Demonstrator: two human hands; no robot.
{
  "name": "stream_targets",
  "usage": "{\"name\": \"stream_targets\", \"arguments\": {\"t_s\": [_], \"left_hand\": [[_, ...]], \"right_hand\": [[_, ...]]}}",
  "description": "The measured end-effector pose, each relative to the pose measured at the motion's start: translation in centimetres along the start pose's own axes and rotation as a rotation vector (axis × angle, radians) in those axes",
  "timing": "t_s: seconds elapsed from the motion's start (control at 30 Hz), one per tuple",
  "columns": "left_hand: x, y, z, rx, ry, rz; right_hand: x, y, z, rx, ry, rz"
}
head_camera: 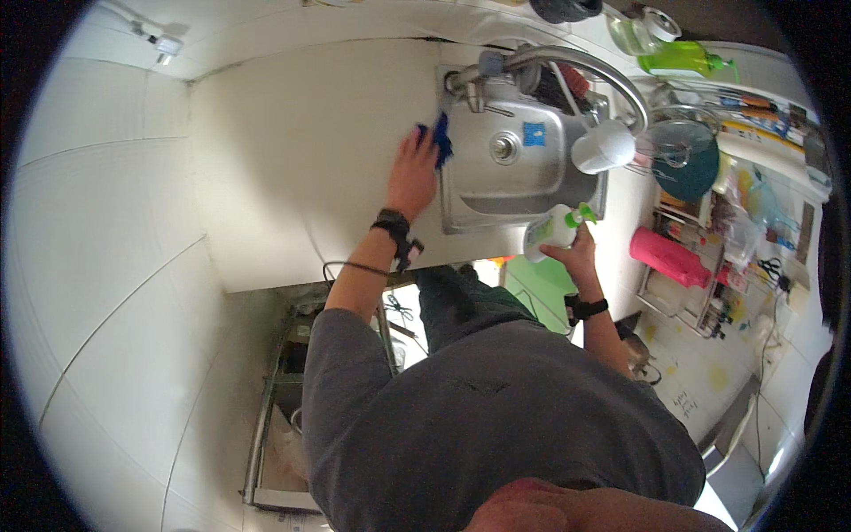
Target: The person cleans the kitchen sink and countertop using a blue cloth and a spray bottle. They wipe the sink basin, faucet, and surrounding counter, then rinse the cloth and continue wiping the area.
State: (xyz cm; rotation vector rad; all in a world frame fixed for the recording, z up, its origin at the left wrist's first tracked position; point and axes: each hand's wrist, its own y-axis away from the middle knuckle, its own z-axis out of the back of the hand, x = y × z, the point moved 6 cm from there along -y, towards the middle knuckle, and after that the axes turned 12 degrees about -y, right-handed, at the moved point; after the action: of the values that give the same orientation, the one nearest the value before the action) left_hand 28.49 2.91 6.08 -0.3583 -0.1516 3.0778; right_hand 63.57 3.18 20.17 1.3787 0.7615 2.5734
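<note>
My left hand is over the white countertop, beside the left rim of a stainless steel sink. Its fingers hold a dark blue cloth, bunched against the sink's edge. In front of the sink's near right corner, my right hand grips a white bottle with a green pump top. The bottle tilts, its pump pointing to the right. A blue sponge lies in the basin near the drain.
A curved steel faucet arches over the sink towards a white cup. Green pump bottle and glass jar stand at the back right. A pink bottle lies by a rack on the right. A wall plug is at upper left.
</note>
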Motion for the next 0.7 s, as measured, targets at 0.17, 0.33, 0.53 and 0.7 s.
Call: {"name": "stream_targets", "arguments": {"t_s": [0.17, 0.33, 0.53, 0.7], "left_hand": [[13.3, 3.5, 0.3, 0.030, -0.312, 0.347], [31.1, 1.1, 5.6, -0.151, -0.479, 0.937], [17.7, -6.8, 2.0, -0.177, -0.210, 0.365], [11.2, -3.3, 1.3, -0.109, 0.023, 0.000]], "right_hand": [[0.6, -0.8, -0.9, -0.003, -0.024, 0.033], [-0.2, -1.7, -1.2, 0.049, -0.095, 0.046], [-1.5, -1.2, -2.4, 0.081, -0.158, -0.010], [-1.0, -1.9, -2.7, 0.083, -0.186, 0.025]]}}
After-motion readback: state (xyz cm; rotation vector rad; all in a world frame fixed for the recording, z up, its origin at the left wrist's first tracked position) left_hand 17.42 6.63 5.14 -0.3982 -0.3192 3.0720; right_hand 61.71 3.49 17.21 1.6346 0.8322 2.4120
